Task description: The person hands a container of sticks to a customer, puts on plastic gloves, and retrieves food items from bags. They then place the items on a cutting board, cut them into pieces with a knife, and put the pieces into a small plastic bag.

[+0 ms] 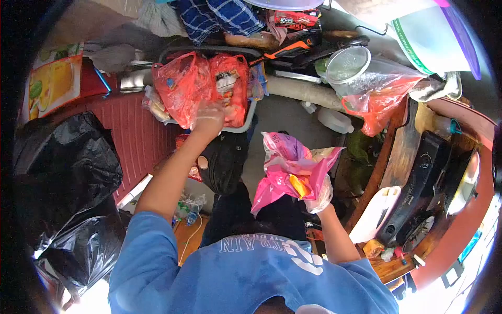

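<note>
My right hand (320,197), in a clear plastic glove, grips the lower right side of a pink plastic packet (282,157). The packet's top gapes, and a yellow-orange patch shows on its front. My left hand (208,116), also gloved, reaches forward to the red plastic bags. One red bag (183,86) lies left of it, and a second red bag (235,89) with printed packets inside is on its right. The left fingers are hidden among the plastic. Both bags sit in a grey bin (251,119).
A black plastic bag (68,162) stands on the left. An orange-handled tool (287,49) lies behind the bin. To the right are a clear round tub (348,64), a plastic bottle (334,121), a white cutting board (375,214) and a black appliance (415,183) on a wooden counter.
</note>
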### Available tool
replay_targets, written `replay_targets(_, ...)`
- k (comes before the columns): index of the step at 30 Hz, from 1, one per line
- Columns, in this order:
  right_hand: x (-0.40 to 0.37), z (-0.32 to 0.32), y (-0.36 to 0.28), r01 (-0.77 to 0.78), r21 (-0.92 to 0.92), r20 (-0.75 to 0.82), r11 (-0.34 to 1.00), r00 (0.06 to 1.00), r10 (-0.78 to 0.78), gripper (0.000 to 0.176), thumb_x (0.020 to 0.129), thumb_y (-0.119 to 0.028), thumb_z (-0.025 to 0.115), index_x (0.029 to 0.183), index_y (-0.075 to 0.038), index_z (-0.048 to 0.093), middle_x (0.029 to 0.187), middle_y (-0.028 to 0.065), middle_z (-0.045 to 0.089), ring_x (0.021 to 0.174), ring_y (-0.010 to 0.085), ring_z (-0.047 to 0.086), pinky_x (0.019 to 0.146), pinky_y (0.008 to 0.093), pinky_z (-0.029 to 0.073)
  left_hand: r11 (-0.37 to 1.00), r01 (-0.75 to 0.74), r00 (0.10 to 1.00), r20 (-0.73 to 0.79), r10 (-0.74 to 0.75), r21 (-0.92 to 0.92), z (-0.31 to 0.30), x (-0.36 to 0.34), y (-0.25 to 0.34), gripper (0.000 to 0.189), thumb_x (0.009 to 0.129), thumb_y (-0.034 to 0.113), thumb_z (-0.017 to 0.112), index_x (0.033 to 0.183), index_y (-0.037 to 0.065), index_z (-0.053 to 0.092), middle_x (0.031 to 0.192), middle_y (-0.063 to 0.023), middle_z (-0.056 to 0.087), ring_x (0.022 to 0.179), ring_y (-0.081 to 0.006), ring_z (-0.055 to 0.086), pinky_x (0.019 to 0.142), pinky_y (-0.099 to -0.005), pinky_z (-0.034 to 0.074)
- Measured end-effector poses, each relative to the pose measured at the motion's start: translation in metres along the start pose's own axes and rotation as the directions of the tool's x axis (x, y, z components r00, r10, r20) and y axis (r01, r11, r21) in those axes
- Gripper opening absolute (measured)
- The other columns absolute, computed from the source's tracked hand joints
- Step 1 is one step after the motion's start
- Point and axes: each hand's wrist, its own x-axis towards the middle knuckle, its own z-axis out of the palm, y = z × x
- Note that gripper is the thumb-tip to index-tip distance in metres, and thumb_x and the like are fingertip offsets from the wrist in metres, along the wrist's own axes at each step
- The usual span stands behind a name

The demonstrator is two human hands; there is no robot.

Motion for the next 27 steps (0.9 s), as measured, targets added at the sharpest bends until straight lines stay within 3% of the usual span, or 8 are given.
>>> replay_targets(8, -0.007, -0.012, 0.005, 0.014, -0.147, -0.029, 0.989, 0.999, -0.018, 0.029, 0.081, -0.014, 0.078, 0.107, -0.006, 0.070, 0.112, 0.0109, 0.070, 0.102, 0.0263, 0.067, 0.093, 0.0370, 0.051, 0.993, -0.118, 0.988, 0.104, 0.118, -0.003, -0.025, -0.048, -0.001, 0.021, 0.073, 0.008, 0.061, 0.091, 0.008, 0.074, 0.087, -0.0140, 0.070, 0.092, -0.0349, 0.066, 0.085, -0.0462, 0.052)
replay_targets(15, -0.025, -0.004, 0.034, -0.111, 0.297, -0.086, 0.948, 0.986, 0.142, 0.026, 0.085, -0.008, 0.074, 0.110, -0.005, 0.068, 0.114, 0.0113, 0.068, 0.104, 0.0234, 0.066, 0.093, 0.0351, 0.052, 0.947, -0.088, 0.979, -0.200, 0.026, -0.309, -0.077, -0.079, -0.015, 0.032, 0.072, 0.004, 0.062, 0.101, 0.013, 0.074, 0.092, -0.0123, 0.071, 0.097, -0.0340, 0.064, 0.085, -0.0454, 0.052)
replay_targets(18, -0.024, -0.005, 0.037, -0.080, 0.235, -0.076, 0.969, 0.992, 0.101, 0.026, 0.086, -0.008, 0.073, 0.111, -0.004, 0.068, 0.115, 0.0115, 0.068, 0.104, 0.0232, 0.066, 0.094, 0.0349, 0.052, 0.955, -0.015, 0.991, -0.134, -0.026, -0.298, -0.081, -0.082, -0.017, 0.026, 0.079, 0.006, 0.061, 0.098, 0.015, 0.076, 0.090, -0.0129, 0.071, 0.089, -0.0336, 0.065, 0.084, -0.0466, 0.051)
replay_targets(20, -0.025, -0.006, 0.039, -0.062, 0.189, -0.073, 0.980, 0.994, 0.077, 0.026, 0.086, -0.007, 0.072, 0.111, -0.004, 0.067, 0.116, 0.0116, 0.068, 0.104, 0.0230, 0.066, 0.094, 0.0347, 0.052, 0.997, -0.011, 0.950, 0.312, 0.032, -0.070, -0.098, -0.070, -0.008, 0.026, 0.086, 0.020, 0.056, 0.101, 0.008, 0.075, 0.095, -0.0152, 0.071, 0.098, -0.0343, 0.065, 0.089, -0.0473, 0.049)
replay_targets(21, -0.026, -0.007, 0.040, -0.055, 0.166, -0.071, 0.985, 0.995, 0.068, 0.026, 0.087, -0.007, 0.072, 0.112, -0.004, 0.067, 0.116, 0.0117, 0.068, 0.105, 0.0230, 0.066, 0.094, 0.0347, 0.052, 0.997, -0.013, 0.950, 0.311, 0.034, -0.071, -0.101, -0.064, -0.005, 0.026, 0.086, 0.020, 0.056, 0.101, 0.008, 0.075, 0.095, -0.0152, 0.071, 0.098, -0.0343, 0.065, 0.089, -0.0473, 0.049)
replay_targets(23, -0.028, -0.008, 0.041, -0.041, 0.116, -0.067, 0.992, 0.997, 0.049, 0.026, 0.087, -0.007, 0.071, 0.113, -0.004, 0.067, 0.116, 0.0118, 0.068, 0.105, 0.0228, 0.066, 0.094, 0.0345, 0.052, 0.970, -0.059, 0.996, 0.049, 0.073, -0.235, -0.104, -0.044, -0.001, 0.030, 0.089, 0.024, 0.053, 0.102, 0.007, 0.074, 0.101, -0.0179, 0.072, 0.102, -0.0342, 0.065, 0.093, -0.0469, 0.047)
replay_targets(25, -0.027, -0.010, 0.043, -0.025, 0.063, -0.064, 0.998, 0.998, 0.029, 0.026, 0.088, -0.006, 0.070, 0.113, -0.003, 0.066, 0.117, 0.0119, 0.068, 0.105, 0.0227, 0.066, 0.094, 0.0344, 0.052, 0.994, 0.032, 0.999, 0.040, -0.028, -0.104, -0.096, 0.005, 0.009, 0.032, 0.089, 0.027, 0.057, 0.110, 0.006, 0.070, 0.108, -0.0176, 0.070, 0.104, -0.0364, 0.064, 0.094, -0.0461, 0.048)
replay_targets(27, -0.019, -0.018, 0.021, 0.039, -0.104, -0.047, 0.994, 0.998, -0.044, 0.028, 0.088, -0.005, 0.070, 0.115, -0.003, 0.065, 0.118, 0.0122, 0.067, 0.106, 0.0221, 0.066, 0.095, 0.0338, 0.052, 0.958, 0.089, 0.991, -0.074, -0.113, -0.272, -0.048, 0.048, 0.011, 0.030, 0.089, 0.022, 0.055, 0.106, 0.000, 0.067, 0.108, -0.0211, 0.069, 0.105, -0.0355, 0.065, 0.095, -0.0456, 0.048)
